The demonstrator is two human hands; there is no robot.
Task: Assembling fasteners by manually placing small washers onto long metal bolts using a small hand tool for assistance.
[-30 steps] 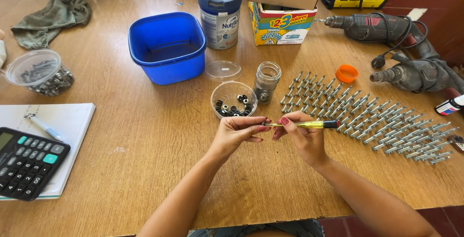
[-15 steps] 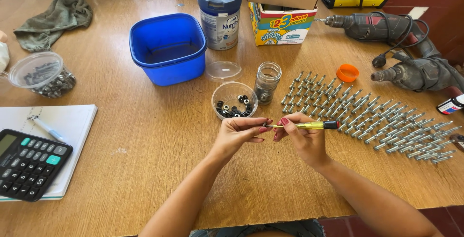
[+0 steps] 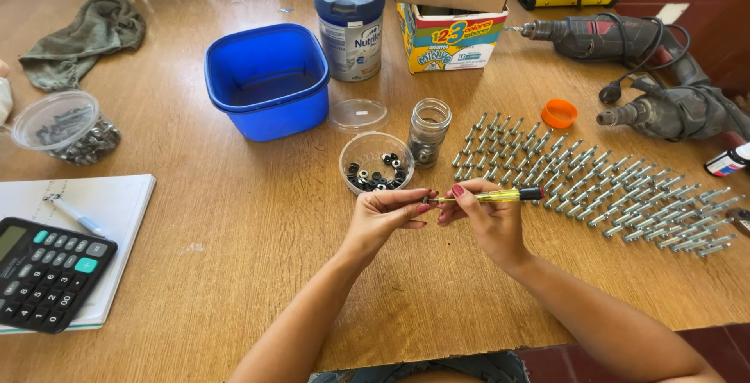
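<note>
Your right hand (image 3: 486, 223) has its grip closed around a yellow-handled screwdriver (image 3: 488, 195), held level just above the worktop (image 3: 258, 227), handle end pointing right. Your left hand (image 3: 384, 215) meets its tip, fingertips pinched shut on something too small to make out. Both hands hover near the front edge, just below a clear round tub of small black parts (image 3: 376, 164).

The worktop is bare, scuffed wood, warm brown, filling nearly the whole view. To your right, rows of silver bolts (image 3: 594, 187) lie in neat diagonal lines, with an orange cap (image 3: 558, 112) above them and 2 corded power drills (image 3: 641, 70) at the far right. A small glass jar (image 3: 429, 131) stands beside the tub, a clear lid (image 3: 358, 115) just behind it. Further back sit a blue plastic tub (image 3: 269, 82), a blue-lidded tin (image 3: 348, 14) and a colourful cardboard box (image 3: 449, 35). On your left are a calculator (image 3: 47, 273) on a white notepad (image 3: 109, 211), a pen (image 3: 74, 215), a clear container of dark hardware (image 3: 66, 127) and a green rag (image 3: 82, 35). A reddish floor shows at the lower right corner.
</note>
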